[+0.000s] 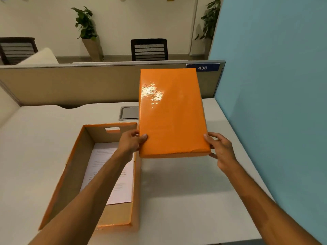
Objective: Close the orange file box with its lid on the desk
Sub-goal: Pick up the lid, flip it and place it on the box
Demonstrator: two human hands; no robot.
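Note:
The glossy orange lid point(171, 112) hangs in the air above the desk, top face toward me, to the right of the box. My left hand point(131, 141) grips its near left corner and my right hand point(221, 149) grips its near right corner. The orange file box point(74, 167) stands open on the desk at the left, with brown inner walls and a handle cut-out in its far wall. White printed sheets point(113, 175) lie inside it, partly hidden by my left forearm.
The pale desk point(185, 200) runs to a beige partition point(70, 84) at the back and a light blue wall point(274, 103) on the right. A grey cable hatch point(129, 113) sits behind the box. Chairs and potted plants stand beyond the partition.

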